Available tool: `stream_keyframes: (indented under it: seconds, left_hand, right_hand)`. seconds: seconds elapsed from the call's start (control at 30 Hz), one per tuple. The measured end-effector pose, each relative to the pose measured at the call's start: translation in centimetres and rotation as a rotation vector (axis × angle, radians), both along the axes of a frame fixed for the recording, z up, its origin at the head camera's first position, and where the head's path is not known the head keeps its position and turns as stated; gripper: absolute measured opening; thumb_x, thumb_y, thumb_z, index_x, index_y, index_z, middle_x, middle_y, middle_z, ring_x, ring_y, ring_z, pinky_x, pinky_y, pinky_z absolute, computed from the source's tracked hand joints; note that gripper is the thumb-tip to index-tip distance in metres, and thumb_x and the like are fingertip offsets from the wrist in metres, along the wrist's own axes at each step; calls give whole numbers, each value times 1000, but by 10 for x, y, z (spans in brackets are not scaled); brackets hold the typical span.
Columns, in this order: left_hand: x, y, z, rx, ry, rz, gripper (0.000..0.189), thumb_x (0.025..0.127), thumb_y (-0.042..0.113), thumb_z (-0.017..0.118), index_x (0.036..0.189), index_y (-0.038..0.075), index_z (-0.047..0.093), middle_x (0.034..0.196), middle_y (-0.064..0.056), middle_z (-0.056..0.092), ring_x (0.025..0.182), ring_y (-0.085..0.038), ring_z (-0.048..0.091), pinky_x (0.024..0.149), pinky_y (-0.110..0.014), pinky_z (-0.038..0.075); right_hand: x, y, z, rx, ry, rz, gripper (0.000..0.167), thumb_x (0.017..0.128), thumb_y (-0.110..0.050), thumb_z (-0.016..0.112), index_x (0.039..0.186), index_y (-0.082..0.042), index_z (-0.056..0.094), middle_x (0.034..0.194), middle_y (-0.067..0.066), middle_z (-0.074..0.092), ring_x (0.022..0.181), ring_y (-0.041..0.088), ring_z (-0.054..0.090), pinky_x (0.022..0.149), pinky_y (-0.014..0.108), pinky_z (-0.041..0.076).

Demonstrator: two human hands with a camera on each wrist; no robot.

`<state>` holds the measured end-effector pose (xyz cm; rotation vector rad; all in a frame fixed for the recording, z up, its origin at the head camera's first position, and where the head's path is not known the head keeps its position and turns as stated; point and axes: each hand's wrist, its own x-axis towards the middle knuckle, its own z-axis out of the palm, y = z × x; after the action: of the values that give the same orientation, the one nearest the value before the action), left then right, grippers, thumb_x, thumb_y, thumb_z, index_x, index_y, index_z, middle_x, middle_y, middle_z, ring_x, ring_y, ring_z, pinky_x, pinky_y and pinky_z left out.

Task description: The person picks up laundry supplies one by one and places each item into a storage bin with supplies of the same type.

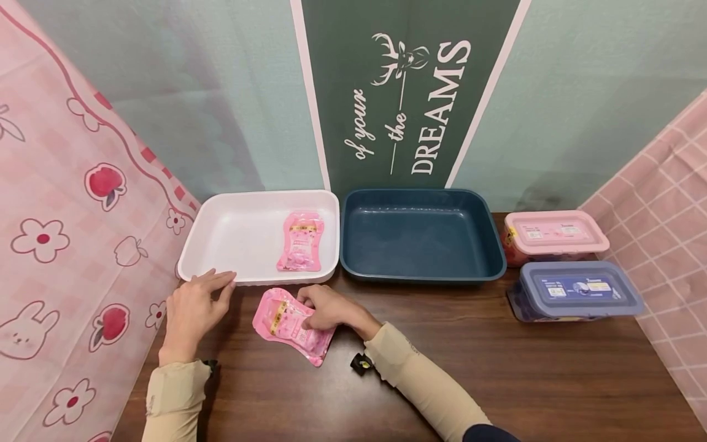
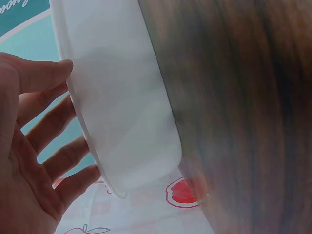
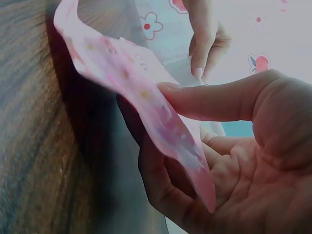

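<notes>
My right hand (image 1: 329, 308) pinches a pink shaped pouch (image 1: 282, 319), printed with a gold band, between thumb and fingers. It is held in front of the white tray (image 1: 232, 276). In the right wrist view, the thumb presses one face of the pouch (image 3: 131, 92) and the fingers curl behind it. A second pink pouch (image 1: 301, 242) lies flat inside the white tray at its right end. My left hand (image 1: 193, 310) holds the tray's front rim near the left corner. The left wrist view shows the thumb at the rim's outer side and the fingers reaching over it.
A dark blue tray (image 1: 422, 279) stands right beside the white one. Farther right are two lidded boxes, one with a pink lid (image 1: 558, 232) and one with a blue lid (image 1: 580, 288). Fabric curtains (image 1: 232, 92) bound the wooden table (image 1: 442, 362) at the back and sides.
</notes>
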<state>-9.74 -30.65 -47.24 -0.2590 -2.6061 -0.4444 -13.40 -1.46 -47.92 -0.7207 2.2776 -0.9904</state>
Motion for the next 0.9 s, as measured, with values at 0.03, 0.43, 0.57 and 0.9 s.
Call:
stream_keyframes:
  seconds: [0.03, 0.43, 0.57, 0.9]
  left_hand:
    - [0, 0, 0, -3, -4, 0, 22, 91, 20, 81, 111, 13, 85, 107, -17, 81, 99, -45, 78, 48, -58, 52]
    - [2, -4, -2, -46, 16, -34, 26, 91, 17, 81, 117, 10, 83, 115, -13, 81, 106, -43, 77, 83, -68, 60]
    - [6, -7, -5, -40, 39, -47, 28, 90, 14, 81, 117, 10, 83, 116, -12, 81, 109, -43, 76, 94, -66, 58]
    - [5, -9, -11, -4, 74, -56, 30, 88, 6, 83, 118, 4, 82, 117, -16, 80, 113, -47, 74, 104, -71, 52]
  right_hand:
    - [-1, 0, -1, -7, -5, 2, 25, 83, -2, 85, 97, -12, 66, 74, -9, 62, 70, 4, 51, 65, 17, 43]
    - [-3, 7, 0, -148, -81, 8, 22, 87, 4, 77, 102, -7, 65, 79, -2, 71, 69, 2, 54, 68, 16, 44]
    - [-4, 11, 3, -182, -131, 5, 22, 87, 6, 77, 102, -5, 65, 84, 3, 75, 72, 3, 57, 70, 16, 45]
    - [-7, 23, 15, -269, -238, 16, 24, 89, 8, 75, 108, -2, 64, 90, 4, 77, 74, 3, 60, 69, 17, 47]
